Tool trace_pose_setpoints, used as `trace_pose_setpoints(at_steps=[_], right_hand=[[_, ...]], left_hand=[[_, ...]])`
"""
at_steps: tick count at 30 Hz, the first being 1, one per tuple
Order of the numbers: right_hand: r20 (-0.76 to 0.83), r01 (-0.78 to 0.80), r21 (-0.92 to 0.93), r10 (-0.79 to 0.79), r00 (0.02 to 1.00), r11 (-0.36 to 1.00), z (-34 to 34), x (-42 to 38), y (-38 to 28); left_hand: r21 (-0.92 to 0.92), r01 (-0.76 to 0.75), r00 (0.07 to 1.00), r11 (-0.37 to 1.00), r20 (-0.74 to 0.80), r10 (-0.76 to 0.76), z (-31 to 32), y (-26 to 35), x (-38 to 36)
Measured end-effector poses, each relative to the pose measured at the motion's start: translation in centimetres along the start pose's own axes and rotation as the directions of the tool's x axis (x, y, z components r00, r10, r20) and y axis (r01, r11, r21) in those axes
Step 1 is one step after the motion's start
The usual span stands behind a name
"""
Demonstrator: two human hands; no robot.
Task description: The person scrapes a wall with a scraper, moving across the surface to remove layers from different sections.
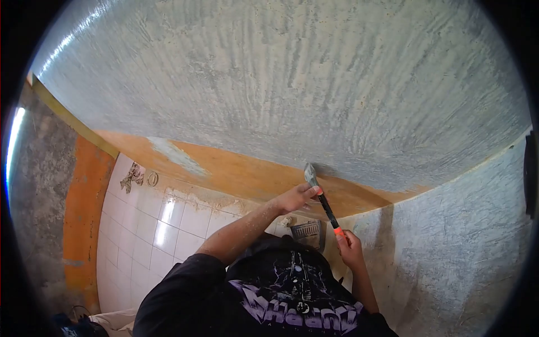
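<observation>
A hand tool with a grey metal head and a black and orange handle slants up to the wall. Its exact kind is hard to make out. My left hand is closed around the handle just below the head. Lower down, my right hand grips the orange end of the handle. The metal head meets the wall near the border between its grey, scratched surface and an orange painted band.
White tiles cover the floor, dusty along the wall. A crumpled rag and a small ring lie at the left. A dark slotted basket is below my hands. Another grey wall joins at the right.
</observation>
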State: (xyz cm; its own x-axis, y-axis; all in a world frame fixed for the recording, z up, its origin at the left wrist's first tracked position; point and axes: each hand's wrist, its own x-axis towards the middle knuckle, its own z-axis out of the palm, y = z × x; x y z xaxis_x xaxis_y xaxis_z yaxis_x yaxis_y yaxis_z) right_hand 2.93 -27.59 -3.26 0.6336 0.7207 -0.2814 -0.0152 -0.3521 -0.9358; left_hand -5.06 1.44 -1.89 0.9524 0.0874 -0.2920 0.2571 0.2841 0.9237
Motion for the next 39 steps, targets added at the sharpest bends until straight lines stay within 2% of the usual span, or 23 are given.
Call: trace_pose_setpoints(at_steps=[1,4,7,10,13,16,17,20,23,26,29,32,35,38,39], right_hand=[[-0.006,-0.019,0.039,0.019,1.0,0.999,-0.2,-0.1,-0.2],[-0.043,0.179,-0.196,-0.191,0.981,0.964,0.9,0.9,0.3],[-0.051,0.033,-0.234,-0.046,0.998,0.972,1.8,0.7,-0.2],[-0.078,0.023,-0.128,-0.033,0.996,0.992,1.2,0.1,0.3],[-0.061,0.059,-0.128,-0.067,0.996,0.99,1.5,0.5,-0.3],[-0.026,0.177,-0.257,-0.19,0.982,0.95,3.4,1.6,-2.0],[-0.016,0.11,-0.222,-0.116,0.993,0.969,3.6,1.6,-1.1],[-0.06,0.081,-0.15,-0.09,0.994,0.985,3.2,1.1,0.2],[-0.05,-0.015,-0.079,0.011,0.999,0.997,2.3,0.7,-0.3],[-0.038,0.101,-0.193,-0.11,0.993,0.976,4.3,1.9,-2.2],[-0.039,0.115,-0.198,-0.125,0.991,0.973,6.5,2.6,-2.6],[-0.066,0.137,-0.144,-0.148,0.987,0.98,5.8,1.9,-1.0],[-0.065,0.012,-0.112,-0.019,0.998,0.994,4.2,0.9,-1.0],[-0.046,0.074,-0.238,-0.088,0.995,0.968,4.7,1.5,-2.4],[-0.039,0.103,-0.225,-0.115,0.993,0.969,5.4,2.0,-2.7]], left_hand=[[-0.014,-0.001,1.0,1.0,-0.005,0.001,0.3,-0.1,0.1],[-0.02,-0.016,1.0,1.0,-0.018,0.015,-1.1,-0.4,-0.6],[0.003,-0.013,0.998,1.0,-0.054,0.013,-1.2,-0.2,-0.6],[0.013,-0.012,0.998,1.0,-0.066,0.013,-0.2,-0.7,-0.4],[-0.032,-0.054,0.995,0.998,-0.085,0.051,-1.2,-1.5,-0.3],[-0.006,-0.048,0.994,0.999,-0.101,0.047,-2.9,-1.1,-1.5],[0.019,-0.035,0.993,0.999,-0.109,0.037,-3.2,-0.8,-1.9],[-0.032,-0.025,0.992,0.999,-0.123,0.02,-2.0,-0.4,-1.8],[0.011,-0.032,0.994,0.999,-0.103,0.033,-0.9,-0.2,-1.1],[-0.128,-0.063,0.983,0.99,-0.177,0.04,-3.3,-1.3,-2.4],[-0.037,-0.047,0.972,0.998,-0.233,0.037,-4.8,-0.3,-4.1],[-0.044,-0.035,0.974,0.998,-0.225,0.024,-3.4,-0.7,-3.3],[0.015,-0.041,0.978,0.999,-0.202,0.043,-2.3,-0.8,-2.1],[-0.009,-0.055,0.977,0.998,-0.204,0.052,-3.2,-1.2,-2.8],[-0.017,-0.062,0.978,0.998,-0.202,0.057,-4.0,-1.1,-3.2]])
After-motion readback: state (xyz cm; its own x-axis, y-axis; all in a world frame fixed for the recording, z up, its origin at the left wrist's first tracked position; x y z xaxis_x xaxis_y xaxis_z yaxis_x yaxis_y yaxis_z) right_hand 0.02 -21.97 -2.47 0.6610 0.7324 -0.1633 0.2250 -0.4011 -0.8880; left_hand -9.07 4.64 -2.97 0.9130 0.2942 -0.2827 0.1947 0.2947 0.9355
